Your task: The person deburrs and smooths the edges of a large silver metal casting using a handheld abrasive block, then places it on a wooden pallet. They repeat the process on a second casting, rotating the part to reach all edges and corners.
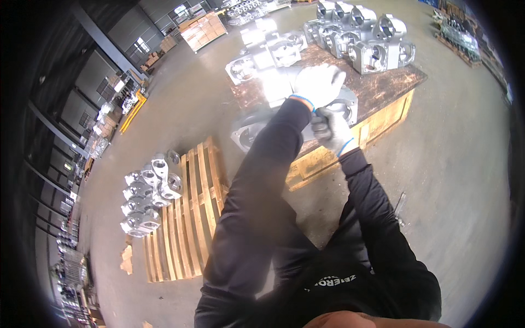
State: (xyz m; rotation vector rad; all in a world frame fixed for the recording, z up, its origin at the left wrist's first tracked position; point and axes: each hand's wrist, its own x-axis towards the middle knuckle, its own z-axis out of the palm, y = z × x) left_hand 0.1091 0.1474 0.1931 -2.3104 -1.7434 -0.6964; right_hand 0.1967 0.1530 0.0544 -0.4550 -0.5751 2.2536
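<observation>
Both hands wear white work gloves and come together over the near edge of a wooden table (pixel 377 82). My left hand (pixel 319 85), washed out by glare, looks curled, palm side down, above a silver metal casting (pixel 345 106) with a round opening. Just below and to the right, my right hand (pixel 332 131) is closed, its grey-coated fingers bent close to the left wrist. What either hand holds, if anything, cannot be made out. Another ring-shaped metal part (pixel 249 134) shows left of my left sleeve, partly hidden by it.
Several silver castings (pixel 377 52) stand at the table's back right, others (pixel 273 52) at its back left. A slatted wooden pallet (pixel 188 218) on the floor at left bears stacked castings (pixel 150 191). A thin metal tool (pixel 400 208) lies on the floor at right.
</observation>
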